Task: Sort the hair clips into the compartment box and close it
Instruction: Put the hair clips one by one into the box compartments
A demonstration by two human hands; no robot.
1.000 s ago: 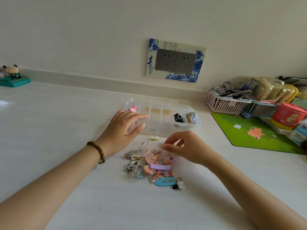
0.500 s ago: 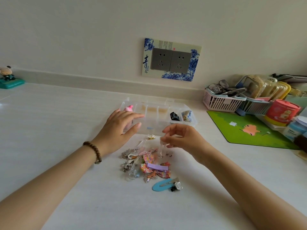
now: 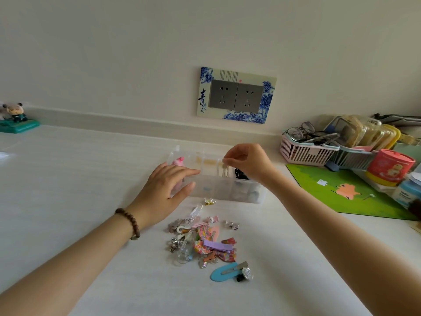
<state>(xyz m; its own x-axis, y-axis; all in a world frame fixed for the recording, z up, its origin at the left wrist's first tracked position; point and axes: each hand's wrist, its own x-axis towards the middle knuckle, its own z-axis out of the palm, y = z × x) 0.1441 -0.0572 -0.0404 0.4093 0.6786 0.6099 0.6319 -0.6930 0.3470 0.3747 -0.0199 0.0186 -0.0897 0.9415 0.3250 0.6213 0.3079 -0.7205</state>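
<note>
- Where the white table [image 3: 68,179] lies nearest the camera, a blue teardrop clip [image 3: 222,273] is seen at the near edge of the pile of hair clips [image 3: 205,242], with a small silver rose clip [image 3: 247,273] touching its right end.
- Within the pile, a lilac bar clip [image 3: 217,245] is laid across patterned bow clips, and clear and metal clips are heaped at the left side.
- Apart from the pile, a small clear clip [image 3: 232,224] is seen to its right, and a tiny yellow clip [image 3: 209,201] lies just in front of the box wall.
- On the left wrist a beaded bracelet [image 3: 129,222] is worn.
- Beyond the pile, the left hand [image 3: 165,190] is laid flat with fingers spread against the near left corner of the compartment box [image 3: 227,190]; nothing is gripped by it.
- The clear box stands open, with a pink clip [image 3: 178,161] in its far left compartment and dark clips in the right ones.
- Over the back middle compartments the right hand [image 3: 248,163] is held, thumb and forefinger pinched on a clear clip [image 3: 225,171] that hangs below the fingertips into the box.
- At the far right, a pink basket [image 3: 303,153] is seen beside a green mat [image 3: 341,192].
- On the wall behind, a wall socket [image 3: 235,95] is mounted.
</note>
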